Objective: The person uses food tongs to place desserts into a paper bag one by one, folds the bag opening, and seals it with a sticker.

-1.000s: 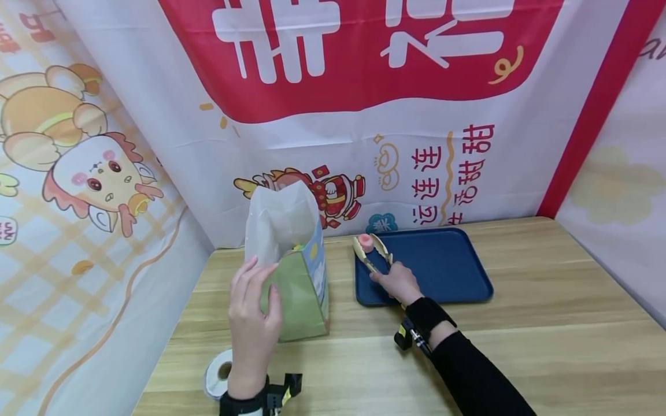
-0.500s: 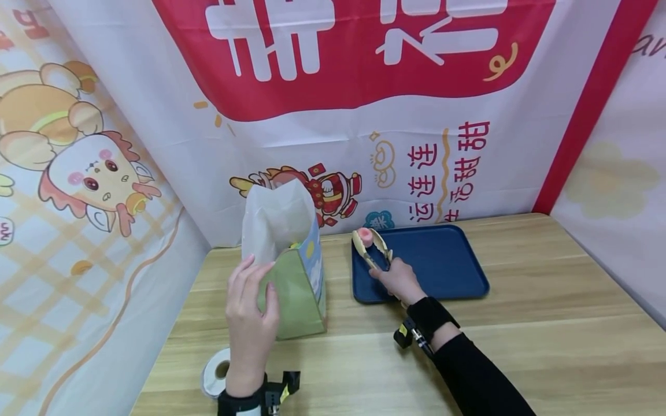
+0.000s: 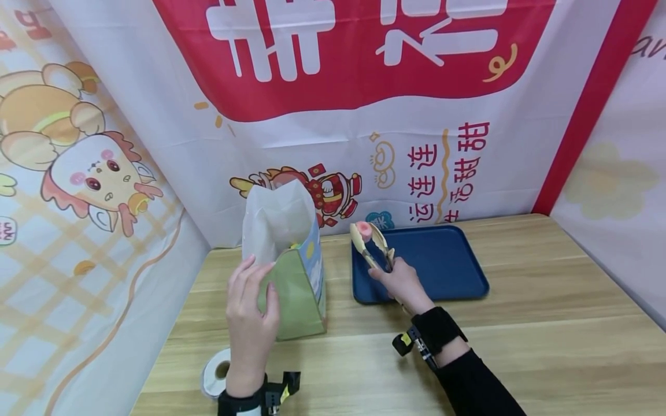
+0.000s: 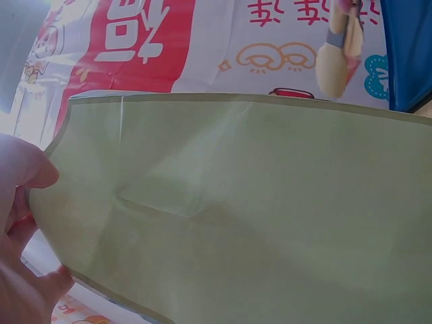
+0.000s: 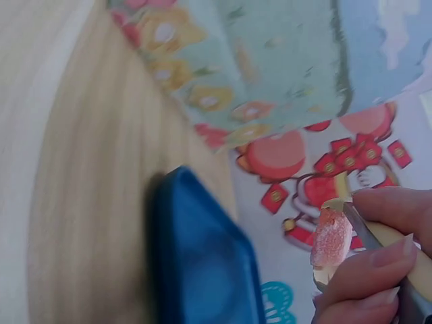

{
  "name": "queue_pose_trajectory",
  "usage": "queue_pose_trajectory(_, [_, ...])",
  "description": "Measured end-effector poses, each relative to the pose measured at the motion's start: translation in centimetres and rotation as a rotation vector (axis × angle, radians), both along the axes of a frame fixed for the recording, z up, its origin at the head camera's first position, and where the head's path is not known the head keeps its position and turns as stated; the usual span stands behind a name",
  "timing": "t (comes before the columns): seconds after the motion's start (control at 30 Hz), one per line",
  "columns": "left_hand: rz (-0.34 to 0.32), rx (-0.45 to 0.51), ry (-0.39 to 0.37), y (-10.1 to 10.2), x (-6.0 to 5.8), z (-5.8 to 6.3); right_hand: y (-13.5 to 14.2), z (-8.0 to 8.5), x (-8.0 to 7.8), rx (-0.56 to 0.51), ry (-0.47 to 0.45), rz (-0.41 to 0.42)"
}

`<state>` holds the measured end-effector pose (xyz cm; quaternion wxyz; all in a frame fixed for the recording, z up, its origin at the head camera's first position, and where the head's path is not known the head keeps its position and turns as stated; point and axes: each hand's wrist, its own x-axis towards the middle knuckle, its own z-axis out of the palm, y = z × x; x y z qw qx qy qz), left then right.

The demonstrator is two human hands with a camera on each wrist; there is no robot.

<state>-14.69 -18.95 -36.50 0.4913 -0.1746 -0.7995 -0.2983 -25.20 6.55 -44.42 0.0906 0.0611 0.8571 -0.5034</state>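
My right hand [image 3: 403, 284] holds a pair of food tongs [image 3: 376, 254] with cream tips and metal arms. Between the tips sits a small pink rounded piece [image 3: 364, 232], which looks rough and grainy in the right wrist view [image 5: 331, 237]. It appears above the back left corner of a blue tray [image 3: 437, 263]. At the near left, my left hand [image 3: 253, 320] grips the top edge of a green paper bag [image 3: 293, 294], its fingers at the rim. The bag stands upright with its mouth open; a bit of yellow-green [image 3: 295, 246] shows inside.
A white roll of tape or labels [image 3: 214, 375] lies on the wooden table [image 3: 364, 370], beside my left wrist. Printed cloth [image 3: 333, 133] hangs close behind the tray and bag, and more cloth walls in both sides.
The tongs have risen slightly from the tray with the pink piece between their tips, and my right forearm has shifted a little. My left hand keeps its place at the bag.
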Motion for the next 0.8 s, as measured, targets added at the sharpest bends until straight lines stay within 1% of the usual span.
queue_pose_trajectory(0.4, [-0.002,0.010,-0.010,0.0,-0.2,-0.1,-0.3,3.8,2.6,-0.089,0.049,0.050])
queue_pose_trajectory(0.67, [-0.004,0.014,-0.010,0.0,-0.3,-0.1,-0.3,5.5,3.9,-0.107,0.072,0.042])
queue_pose_trajectory(0.8, [-0.006,0.012,-0.014,-0.1,-0.3,-0.1,-0.2,6.5,4.5,-0.110,0.100,0.050])
